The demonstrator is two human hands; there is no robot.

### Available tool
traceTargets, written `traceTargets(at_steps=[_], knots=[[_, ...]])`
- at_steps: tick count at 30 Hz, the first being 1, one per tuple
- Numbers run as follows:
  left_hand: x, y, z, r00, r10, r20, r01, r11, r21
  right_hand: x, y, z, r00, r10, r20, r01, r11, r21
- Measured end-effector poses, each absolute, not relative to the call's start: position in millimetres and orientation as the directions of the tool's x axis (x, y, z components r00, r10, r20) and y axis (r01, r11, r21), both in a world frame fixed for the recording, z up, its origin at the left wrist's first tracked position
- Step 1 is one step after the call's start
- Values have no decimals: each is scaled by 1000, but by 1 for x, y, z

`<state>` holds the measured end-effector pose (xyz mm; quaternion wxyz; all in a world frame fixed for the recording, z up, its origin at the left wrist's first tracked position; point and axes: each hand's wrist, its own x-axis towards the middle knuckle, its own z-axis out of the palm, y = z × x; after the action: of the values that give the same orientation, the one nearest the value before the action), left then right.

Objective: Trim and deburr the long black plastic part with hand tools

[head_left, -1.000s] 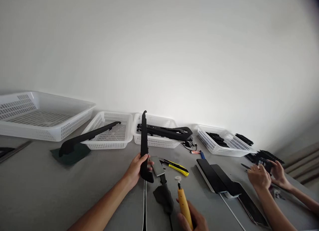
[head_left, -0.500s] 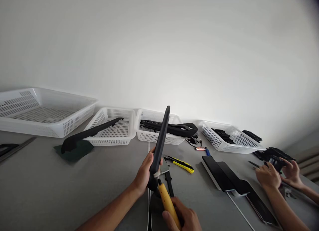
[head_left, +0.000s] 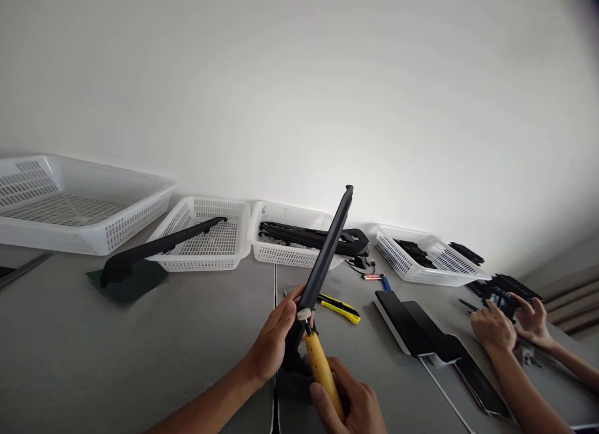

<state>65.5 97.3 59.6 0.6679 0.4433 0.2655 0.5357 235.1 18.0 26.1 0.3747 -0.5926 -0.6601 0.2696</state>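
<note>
A long black plastic part [head_left: 327,254] is held tilted up to the right, its lower end wrapped by my left hand [head_left: 274,337]. My right hand [head_left: 349,400] grips the yellow handle of a tool [head_left: 322,373], whose pale round head touches the part near my left fingers. Another long black part [head_left: 159,247] lies across the rim of a white basket [head_left: 199,264], its thick end over a dark green sheet [head_left: 135,283]. Several black parts [head_left: 309,236] rest in the middle basket [head_left: 281,254].
A yellow cutter [head_left: 339,308] lies beyond my hands, with phones [head_left: 405,322] to its right. A large white basket [head_left: 93,234] stands far left, another [head_left: 435,275] at right. Another person's hands [head_left: 496,328] hold a dark object at far right.
The held black part has tilted further right, and my left hand has shifted slightly right with it. The tool head has moved up and right with the part. The view has shifted slightly.
</note>
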Motion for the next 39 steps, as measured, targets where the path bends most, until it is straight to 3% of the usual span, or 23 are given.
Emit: traceTargets(at_steps=[5, 10, 20, 26, 30, 35, 39], knots=[[64, 92, 58, 305, 949, 85, -414, 51, 909, 237, 21, 38, 7, 977, 212, 547, 174, -819], [63, 89, 56, 308, 941, 138, -354, -21, 935, 238, 24, 45, 20, 975, 220, 511, 179, -841], [59, 90, 59, 157, 966, 207, -265, -161, 951, 234, 29, 52, -38, 983, 182, 493, 177, -852], [55, 92, 57, 69, 988, 141, -280, -116, 953, 235, 32, 62, -45, 968, 247, 560, 229, -796], [55, 90, 46, 5, 993, 121, -184, -118, 976, 235, 33, 70, -57, 965, 258, 577, 242, -780], [55, 87, 46, 79, 973, 217, -25, -215, 976, 237, 35, 84, -29, 967, 252, 539, 228, -811], [55, 86, 57, 173, 945, 277, -12, -279, 960, 240, 39, 94, -8, 975, 221, 511, 194, -838]])
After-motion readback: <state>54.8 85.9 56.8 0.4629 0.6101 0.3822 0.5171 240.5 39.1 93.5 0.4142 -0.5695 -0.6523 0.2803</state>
